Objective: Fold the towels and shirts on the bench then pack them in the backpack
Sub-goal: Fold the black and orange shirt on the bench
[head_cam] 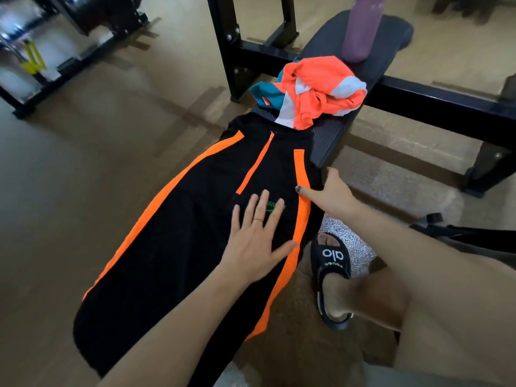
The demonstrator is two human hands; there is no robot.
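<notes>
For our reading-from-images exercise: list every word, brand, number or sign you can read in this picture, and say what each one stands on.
"alo" in large white letters on the strap of the black slide sandal.
A smaller white word under it on the same strap: too small and turned to read surely.
Green embroidered lettering on the chest of the black and orange shirt, partly covered by the left hand: only "an" shows.
No other readable text.

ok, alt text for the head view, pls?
A black shirt with orange stripes lies spread flat on a gym bench, the left hand pressed flat on it and the right hand at its right edge. Beyond lie a crumpled orange, white and teal garment and a purple bottle.
</notes>
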